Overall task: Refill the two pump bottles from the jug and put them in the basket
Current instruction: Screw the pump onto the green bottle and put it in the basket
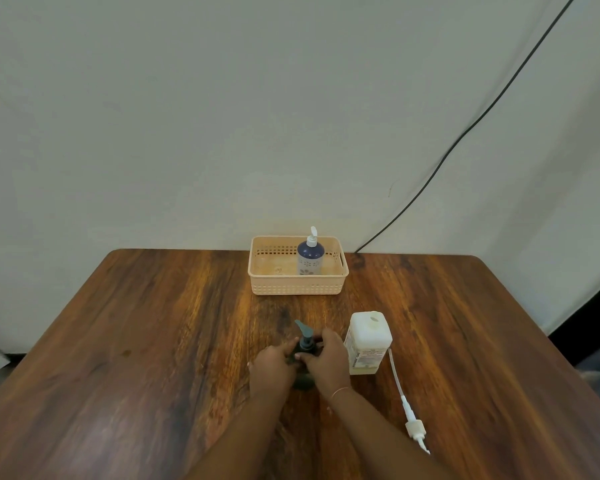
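Mid-bench, both hands close on a dark bottle [304, 380] that stands upright with its pump head pointing toward the far edge. The left hand [272, 367] wraps the bottle's shoulder with its fingers [289, 345] curled round it. The right hand [329, 358] has its fingers curled at the pump collar, though whether they pinch the collar or the neck cannot be told.

Just right of the right hand stands the jug [368, 344], upright with its mouth uncovered. A loose white pump [413, 424] with its tube lies on the bench [153, 341] from the jug's base toward the near right.

The basket [297, 289] sits at the middle of the far edge, against the wall. A blue bottle [310, 258] stands upright in its right half, and the left half is free. Bare wood stretches between the hands and the basket, and out to the left edge. A cable [465, 133] runs down the wall to the far edge, right of the basket.
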